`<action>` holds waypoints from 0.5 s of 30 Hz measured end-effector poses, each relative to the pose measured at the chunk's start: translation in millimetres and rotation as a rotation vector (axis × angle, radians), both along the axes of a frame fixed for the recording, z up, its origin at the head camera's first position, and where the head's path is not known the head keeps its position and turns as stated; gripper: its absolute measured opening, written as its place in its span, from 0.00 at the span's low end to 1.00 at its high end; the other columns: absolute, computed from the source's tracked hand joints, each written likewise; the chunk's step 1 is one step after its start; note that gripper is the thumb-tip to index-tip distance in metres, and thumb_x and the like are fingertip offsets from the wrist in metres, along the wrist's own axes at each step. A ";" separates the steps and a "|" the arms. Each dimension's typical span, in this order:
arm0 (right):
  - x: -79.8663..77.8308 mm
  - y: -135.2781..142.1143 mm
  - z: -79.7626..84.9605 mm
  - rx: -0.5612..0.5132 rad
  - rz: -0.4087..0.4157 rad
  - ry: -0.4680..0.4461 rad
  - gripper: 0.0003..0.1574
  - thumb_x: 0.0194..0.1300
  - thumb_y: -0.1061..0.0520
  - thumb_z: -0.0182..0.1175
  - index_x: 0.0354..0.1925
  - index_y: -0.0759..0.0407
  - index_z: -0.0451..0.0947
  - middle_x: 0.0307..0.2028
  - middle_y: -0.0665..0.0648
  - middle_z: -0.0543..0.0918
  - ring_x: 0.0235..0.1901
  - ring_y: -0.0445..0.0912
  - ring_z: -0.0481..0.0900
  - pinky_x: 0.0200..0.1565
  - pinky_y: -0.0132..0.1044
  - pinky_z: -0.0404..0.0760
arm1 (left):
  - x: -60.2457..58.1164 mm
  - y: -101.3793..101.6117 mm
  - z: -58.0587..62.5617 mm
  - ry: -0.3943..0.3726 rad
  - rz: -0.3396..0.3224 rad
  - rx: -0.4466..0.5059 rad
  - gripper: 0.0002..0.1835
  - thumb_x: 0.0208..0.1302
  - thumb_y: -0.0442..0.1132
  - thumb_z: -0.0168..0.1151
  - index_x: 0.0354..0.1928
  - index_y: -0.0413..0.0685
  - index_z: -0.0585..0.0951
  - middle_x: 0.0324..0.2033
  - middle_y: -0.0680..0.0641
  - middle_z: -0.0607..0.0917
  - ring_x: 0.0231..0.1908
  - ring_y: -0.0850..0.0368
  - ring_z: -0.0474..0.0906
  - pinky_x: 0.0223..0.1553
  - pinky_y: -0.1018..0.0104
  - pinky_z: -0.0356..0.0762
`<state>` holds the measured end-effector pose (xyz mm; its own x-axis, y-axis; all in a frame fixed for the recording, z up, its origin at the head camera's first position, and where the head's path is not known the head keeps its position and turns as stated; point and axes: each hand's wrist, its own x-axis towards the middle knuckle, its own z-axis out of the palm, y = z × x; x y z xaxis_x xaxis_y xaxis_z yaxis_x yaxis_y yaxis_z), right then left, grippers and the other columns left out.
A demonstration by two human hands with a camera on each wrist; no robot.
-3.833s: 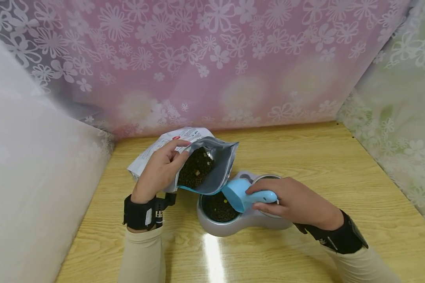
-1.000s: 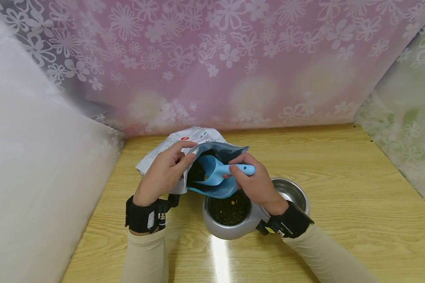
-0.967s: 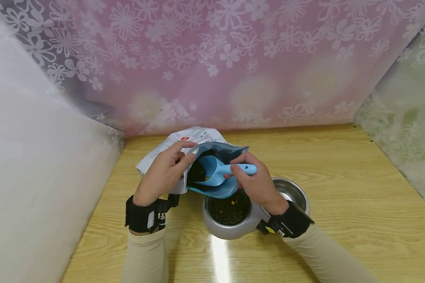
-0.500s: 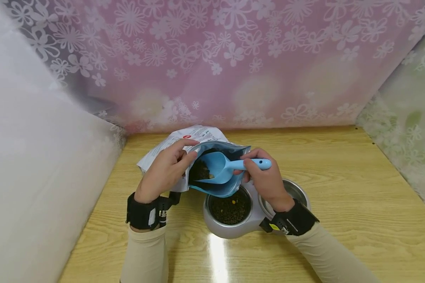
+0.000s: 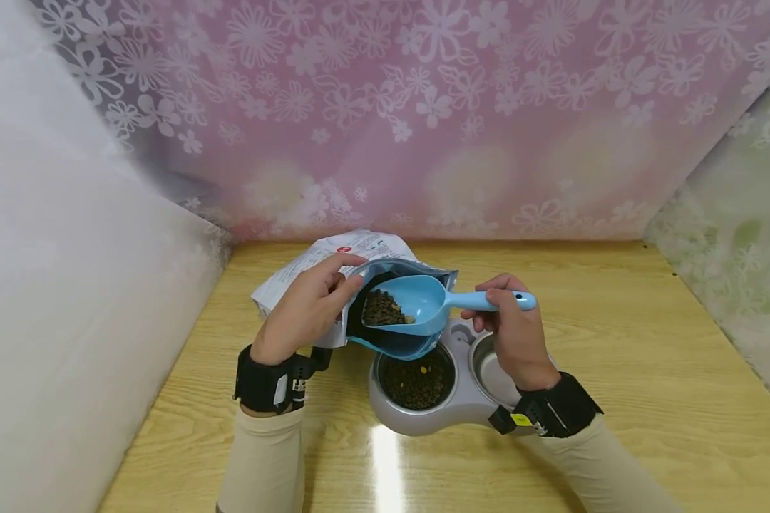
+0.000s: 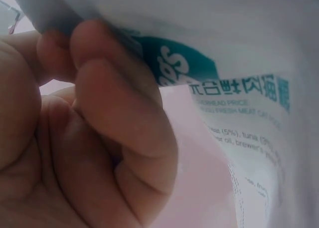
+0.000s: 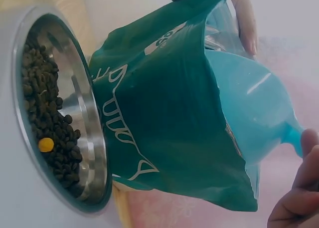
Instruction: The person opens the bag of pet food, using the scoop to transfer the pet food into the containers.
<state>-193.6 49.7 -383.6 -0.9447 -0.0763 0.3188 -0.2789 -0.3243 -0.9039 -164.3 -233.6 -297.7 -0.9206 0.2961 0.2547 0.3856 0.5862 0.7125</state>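
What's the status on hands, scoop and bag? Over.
Left hand grips open bag by its mouth. Right hand holds blue scoop by the handle. Scoop carries kibble, partly inside bag. Bag's front wall between scoop and part-filled bowl.

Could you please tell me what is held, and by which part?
The right grip holds a blue plastic scoop by its handle; the left grip holds a white and green foil-lined pouch by its rim.

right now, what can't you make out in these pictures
Right wrist view: handle end of the light-blue plastic scoop, behind the right fingers.
Left wrist view: lowest print on the white-and-green foil-lined pouch, blurred and small.
Head view: part of the far rim of the round silver metal pellet bowl, behind the pouch.
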 end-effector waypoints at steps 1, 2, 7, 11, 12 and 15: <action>0.7 1.7 0.1 -0.019 0.018 0.007 0.12 0.76 0.59 0.45 0.39 0.69 0.69 0.24 0.59 0.82 0.19 0.44 0.74 0.25 0.32 0.75 | 3.2 1.5 4.6 0.000 0.001 -0.003 0.18 0.75 0.39 0.50 0.63 0.45 0.72 0.17 0.47 0.69 0.17 0.53 0.65 0.23 0.63 0.64; 1.4 3.2 0.1 -0.030 0.033 0.013 0.12 0.76 0.60 0.44 0.39 0.69 0.69 0.25 0.59 0.82 0.19 0.44 0.75 0.26 0.32 0.75 | 6.0 2.6 8.7 0.002 0.002 -0.008 0.18 0.75 0.38 0.50 0.63 0.44 0.72 0.17 0.47 0.69 0.17 0.53 0.65 0.22 0.64 0.64; 5.6 9.0 -2.2 -0.067 0.080 0.020 0.11 0.76 0.61 0.43 0.39 0.67 0.70 0.25 0.59 0.82 0.20 0.44 0.76 0.25 0.31 0.74 | 11.3 2.5 14.0 -0.003 -0.001 -0.019 0.18 0.75 0.37 0.50 0.63 0.43 0.72 0.18 0.47 0.69 0.17 0.54 0.64 0.23 0.63 0.63; 8.2 16.6 -3.4 -0.082 0.095 0.012 0.12 0.76 0.62 0.42 0.39 0.65 0.71 0.25 0.59 0.82 0.19 0.43 0.75 0.25 0.31 0.74 | 0.8 -3.2 -0.8 0.000 -0.007 -0.014 0.18 0.76 0.44 0.49 0.64 0.52 0.72 0.18 0.47 0.70 0.17 0.53 0.64 0.23 0.63 0.63; 8.7 18.7 -3.2 -0.092 0.101 0.010 0.12 0.76 0.62 0.41 0.39 0.65 0.71 0.25 0.59 0.82 0.19 0.43 0.75 0.25 0.31 0.74 | -2.5 -4.8 -5.4 0.002 -0.008 -0.013 0.19 0.76 0.46 0.49 0.64 0.54 0.71 0.19 0.47 0.70 0.17 0.53 0.64 0.22 0.63 0.64; 10.6 24.6 -1.5 -0.123 0.122 0.016 0.14 0.76 0.63 0.39 0.39 0.64 0.72 0.24 0.58 0.82 0.19 0.42 0.75 0.25 0.31 0.73 | -12.3 -10.0 -19.0 0.014 -0.005 -0.017 0.19 0.75 0.52 0.48 0.64 0.61 0.71 0.19 0.48 0.71 0.17 0.53 0.65 0.22 0.62 0.64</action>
<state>-182.9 74.3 -385.1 -0.9256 -0.1500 0.3476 -0.2444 -0.4646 -0.8511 -176.5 -243.6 -316.8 -0.9155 0.3054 0.2619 0.3983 0.5965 0.6968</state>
